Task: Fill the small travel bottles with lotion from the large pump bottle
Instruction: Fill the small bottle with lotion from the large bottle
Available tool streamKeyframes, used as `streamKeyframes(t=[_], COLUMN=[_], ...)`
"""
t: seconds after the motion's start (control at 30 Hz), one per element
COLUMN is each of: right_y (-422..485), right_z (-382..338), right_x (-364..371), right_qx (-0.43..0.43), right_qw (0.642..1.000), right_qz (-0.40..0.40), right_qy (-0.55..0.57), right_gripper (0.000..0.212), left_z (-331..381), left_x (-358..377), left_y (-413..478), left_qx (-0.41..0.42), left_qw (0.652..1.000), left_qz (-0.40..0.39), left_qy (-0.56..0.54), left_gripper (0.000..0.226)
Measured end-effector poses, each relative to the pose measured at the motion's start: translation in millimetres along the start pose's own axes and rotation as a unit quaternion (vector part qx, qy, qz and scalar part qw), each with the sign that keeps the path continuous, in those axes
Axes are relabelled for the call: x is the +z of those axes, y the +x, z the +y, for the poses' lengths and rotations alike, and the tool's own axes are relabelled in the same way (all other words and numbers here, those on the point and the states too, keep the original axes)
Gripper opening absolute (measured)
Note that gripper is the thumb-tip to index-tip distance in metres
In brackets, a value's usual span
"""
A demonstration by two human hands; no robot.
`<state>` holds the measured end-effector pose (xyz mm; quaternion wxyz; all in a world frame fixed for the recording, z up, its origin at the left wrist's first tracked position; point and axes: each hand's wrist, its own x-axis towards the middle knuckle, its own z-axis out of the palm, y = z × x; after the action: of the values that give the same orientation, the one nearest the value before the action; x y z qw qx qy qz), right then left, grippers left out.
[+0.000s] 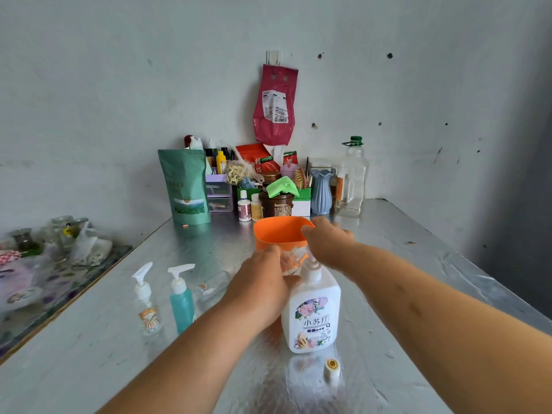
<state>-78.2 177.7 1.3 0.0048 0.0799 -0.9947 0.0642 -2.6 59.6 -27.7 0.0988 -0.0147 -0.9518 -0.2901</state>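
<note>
The large white pump bottle (pixel 312 318) with a flower label stands at the centre of the silver table. My left hand (pixel 263 282) holds a small clear travel bottle (pixel 291 259) up beside the pump head. My right hand (pixel 328 240) rests on top of the pump with fingers curved over it; the nozzle is hidden. To the left stand a clear travel pump bottle (pixel 146 303) with a cartoon sticker and a teal-filled one (pixel 181 300). Another clear small bottle (pixel 213 285) lies on its side. A small white cap (pixel 332 369) sits near the front.
An orange plastic cup (pixel 277 231) stands just behind my hands. Clutter lines the back wall: a green pouch (pixel 186 186), brown jar (pixel 276 203), blue vase (pixel 322 191), an empty clear jug (pixel 352 180). A tray with glass jars (pixel 59 234) lies at the left.
</note>
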Motion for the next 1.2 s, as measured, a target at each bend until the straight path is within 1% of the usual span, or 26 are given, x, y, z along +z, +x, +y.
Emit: streamKeyframes(t=[0.1, 0.17, 0.23, 0.27, 0.33, 0.4, 0.5, 0.63, 0.8, 0.93, 1.07, 1.13, 1.2], right_y=[-3.2, -7.9, -7.5, -8.3, -9.5, -9.6, -9.9, -6.7, -8.1, -2.2, -10.1, -12.4, -12.0], right_z=[1.9, 1.8, 0.7, 0.3, 1.2, 0.5, 0.2, 0.4, -2.0, 0.6, -0.4, -2.0, -2.1], right_x=[8.1, 7.4, 5.6, 2.2, -2.4, -6.1, -9.3, -7.4, -6.6, 7.8, 2.8, -4.9, -9.2], right_qx=[0.007, 0.009, 0.030, 0.034, 0.019, 0.006, 0.010, 0.000, 0.011, 0.009, 0.003, 0.011, 0.016], right_qw=[1.000, 0.998, 0.997, 0.995, 0.996, 0.998, 0.998, 1.000, 0.999, 0.999, 0.999, 0.998, 0.998], right_qz=[0.012, 0.018, 0.023, 0.031, 0.046, 0.044, 0.040, 0.017, 0.012, 0.012, 0.021, 0.023, 0.026], right_qy=[0.026, 0.051, 0.074, 0.085, 0.075, 0.055, 0.052, 0.022, 0.049, 0.030, 0.041, 0.050, 0.061], right_gripper=[0.037, 0.032, 0.024, 0.024, 0.032, 0.031, 0.029, 0.033, 0.038, 0.041, 0.037, 0.033, 0.033], left_z=[-3.1, -2.8, -1.5, -0.1, 1.2, 2.5, 3.2, 3.0, 0.5, -2.5, -1.4, 0.8, 2.6], left_x=[3.1, 3.1, 2.3, 1.1, -0.1, -1.1, -2.4, -1.7, -1.3, 2.3, 2.0, -0.6, -2.2], left_y=[0.1, -0.7, -1.5, -2.1, -2.7, -2.4, -1.8, -1.7, -0.1, 0.4, -2.6, -4.1, -4.5], left_qx=[-0.004, -0.004, -0.003, -0.002, 0.001, -0.001, -0.002, -0.003, 0.001, -0.001, -0.005, -0.005, -0.002], left_qw=[1.000, 1.000, 1.000, 1.000, 1.000, 1.000, 1.000, 1.000, 1.000, 1.000, 1.000, 1.000, 1.000], left_qz=[-0.009, -0.007, -0.002, 0.002, 0.006, 0.005, 0.006, 0.004, 0.004, -0.006, -0.004, 0.000, 0.003], left_qy=[0.016, 0.015, 0.010, 0.005, -0.001, -0.004, -0.008, -0.001, 0.000, 0.013, 0.003, -0.006, -0.009], left_gripper=[0.033, 0.033, 0.034, 0.034, 0.035, 0.035, 0.035, 0.036, 0.035, 0.032, 0.030, 0.030, 0.030])
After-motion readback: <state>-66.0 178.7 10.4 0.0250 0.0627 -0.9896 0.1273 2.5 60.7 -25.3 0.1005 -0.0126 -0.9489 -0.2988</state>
